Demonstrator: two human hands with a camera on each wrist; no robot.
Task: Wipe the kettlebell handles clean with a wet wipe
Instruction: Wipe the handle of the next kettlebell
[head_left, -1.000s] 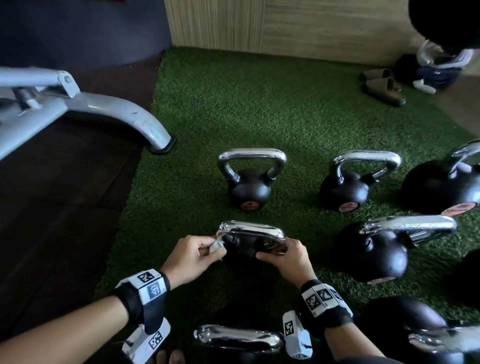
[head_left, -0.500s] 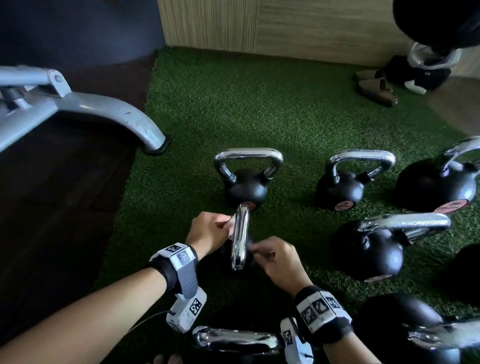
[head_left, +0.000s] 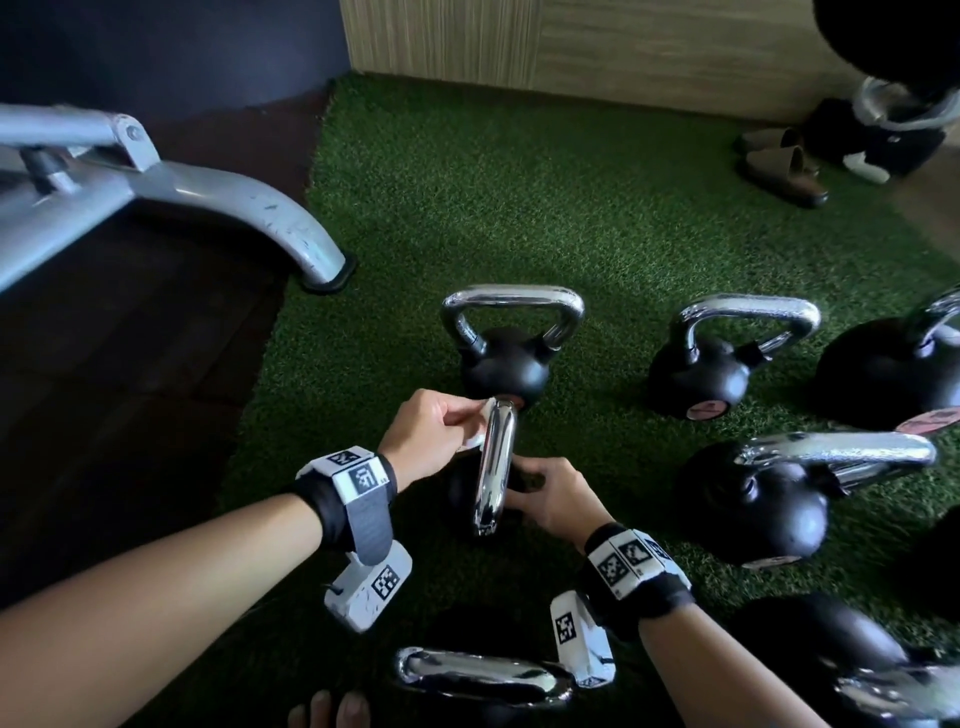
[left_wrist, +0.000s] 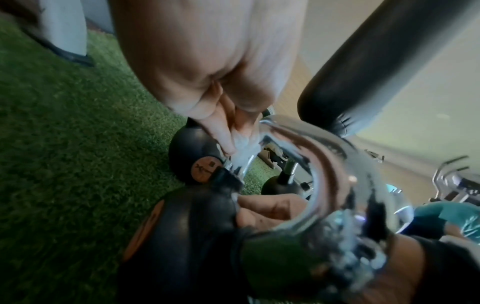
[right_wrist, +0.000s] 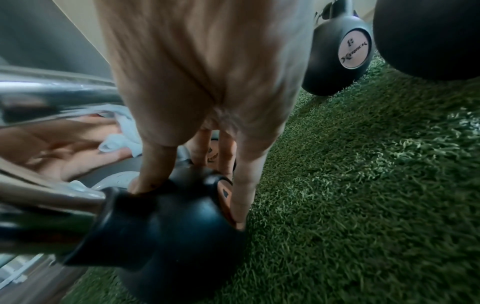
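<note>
A small black kettlebell (head_left: 467, 488) stands on green turf, its chrome handle (head_left: 496, 467) edge-on to me. My left hand (head_left: 465, 418) pinches a white wet wipe (head_left: 475, 434) against the far upper end of that handle. In the left wrist view the wet wipe (left_wrist: 244, 152) sits between my fingertips and the chrome handle (left_wrist: 324, 164). My right hand (head_left: 522, 480) grips the kettlebell's body from the right. In the right wrist view my thumb rests on top of the ball (right_wrist: 187, 226) and my fingers curl round its far side.
Several more black kettlebells surround it: one just beyond (head_left: 511, 364), others to the right (head_left: 722, 369) (head_left: 763, 499) and one close below (head_left: 483, 675). A grey bench leg (head_left: 249, 208) ends at the turf's left edge. Brown sandals (head_left: 784, 166) lie at the far right.
The kettlebell has been turned from handle crosswise to handle edge-on. My left hand with the wipe has moved up to the handle's far end.
</note>
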